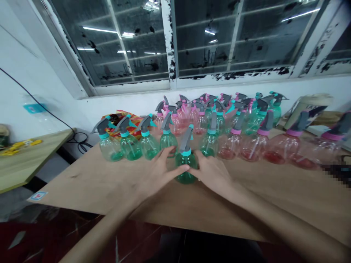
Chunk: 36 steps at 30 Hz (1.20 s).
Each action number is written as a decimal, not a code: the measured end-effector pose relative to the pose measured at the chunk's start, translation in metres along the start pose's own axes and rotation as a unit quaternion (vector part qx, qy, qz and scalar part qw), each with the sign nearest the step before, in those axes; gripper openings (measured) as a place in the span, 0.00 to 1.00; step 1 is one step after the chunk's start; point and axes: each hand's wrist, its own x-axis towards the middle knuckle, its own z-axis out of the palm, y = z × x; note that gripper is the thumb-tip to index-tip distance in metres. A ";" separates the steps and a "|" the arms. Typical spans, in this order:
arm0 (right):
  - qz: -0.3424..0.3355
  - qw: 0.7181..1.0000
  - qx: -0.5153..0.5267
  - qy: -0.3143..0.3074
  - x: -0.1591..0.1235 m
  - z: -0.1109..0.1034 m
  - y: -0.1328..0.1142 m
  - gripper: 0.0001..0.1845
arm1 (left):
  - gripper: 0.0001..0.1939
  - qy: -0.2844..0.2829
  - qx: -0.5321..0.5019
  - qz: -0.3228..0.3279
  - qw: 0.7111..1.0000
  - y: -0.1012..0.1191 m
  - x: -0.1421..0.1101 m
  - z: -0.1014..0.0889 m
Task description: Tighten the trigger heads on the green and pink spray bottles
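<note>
A green spray bottle [185, 174] with a grey trigger and teal collar stands upright on the brown table [246, 197], just in front of a row of similar bottles. My left hand [156, 172] curls round its left side, thumb across the front. My right hand [212, 172] presses against its right side. Both hands clasp the round body between them.
Several green spray bottles [128, 146] stand in a row to the left, pink ones [257, 148] to the right, more behind by the window wall. A red and yellow bag [120, 118] lies at the back left. A second table [24, 160] stands far left.
</note>
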 end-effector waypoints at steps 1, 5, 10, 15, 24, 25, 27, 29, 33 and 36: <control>-0.012 1.000 -0.007 0.005 -0.006 0.000 -0.001 0.28 | 0.34 -0.006 -0.018 0.009 1.000 0.004 -0.001 0.004; -0.041 0.999 -0.008 0.019 -0.030 -0.001 -0.007 0.26 | 0.33 -0.021 -0.080 0.018 0.996 0.025 -0.004 0.017; -0.066 0.996 -0.046 0.030 -0.054 0.001 -0.010 0.30 | 0.26 0.016 -0.098 -0.007 0.995 0.050 -0.012 0.028; -0.095 0.991 -0.041 0.090 -0.067 0.004 0.000 0.41 | 0.21 0.040 -0.147 0.019 0.988 0.050 -0.015 0.041; -0.115 0.989 -0.010 0.094 -0.082 0.009 0.075 0.36 | 0.24 0.034 -0.164 -0.001 0.986 0.053 -0.012 0.044; -0.105 0.991 -0.013 0.083 -0.083 0.012 0.087 0.34 | 0.25 0.031 -0.158 -0.001 0.987 0.053 -0.011 0.043; -0.083 0.994 -0.023 0.074 -0.086 0.019 0.111 0.34 | 0.27 0.026 -0.144 -0.005 0.989 0.049 -0.009 0.042; -0.071 0.994 -0.038 0.073 -0.089 0.027 0.133 0.36 | 0.28 0.023 -0.131 -0.006 0.991 0.046 -0.006 0.041; -0.064 0.993 -0.058 0.076 -0.094 0.043 0.165 0.39 | 0.27 0.022 -0.112 -0.007 0.993 0.043 -0.003 0.039; -0.065 0.991 -0.064 0.094 -0.098 0.054 0.176 0.40 | 0.26 0.019 -0.118 -0.009 0.993 0.045 -0.002 0.037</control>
